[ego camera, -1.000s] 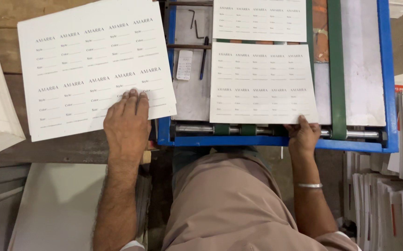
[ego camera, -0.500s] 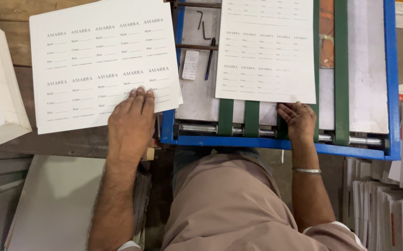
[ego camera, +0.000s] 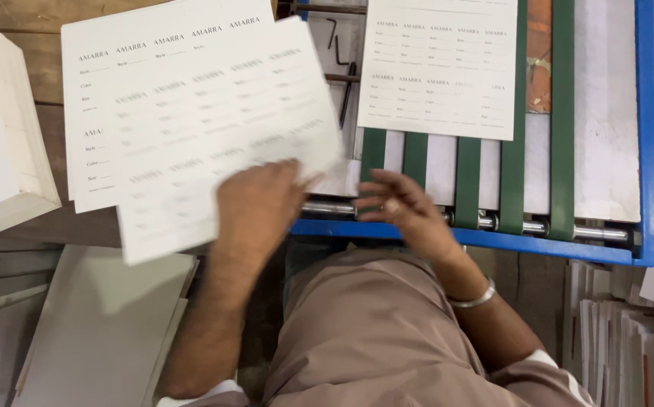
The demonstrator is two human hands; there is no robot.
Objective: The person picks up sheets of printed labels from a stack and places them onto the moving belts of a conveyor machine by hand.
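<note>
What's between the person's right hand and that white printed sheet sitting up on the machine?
In the head view, green belts over a pale bed and a metal roller lie between the right hand and the white printed sheet.

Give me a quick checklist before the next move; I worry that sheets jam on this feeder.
1. Lifted sheet gripped by left hand: ok, though blurred.
2. Right hand at the sheet's corner: cannot tell if it touches.
3. Sheet on belts past the roller: ok.
4. That sheet lies square to the green belts: ok.
5. Stack under the lifted sheet tidy: cannot tell, mostly covered.
</note>
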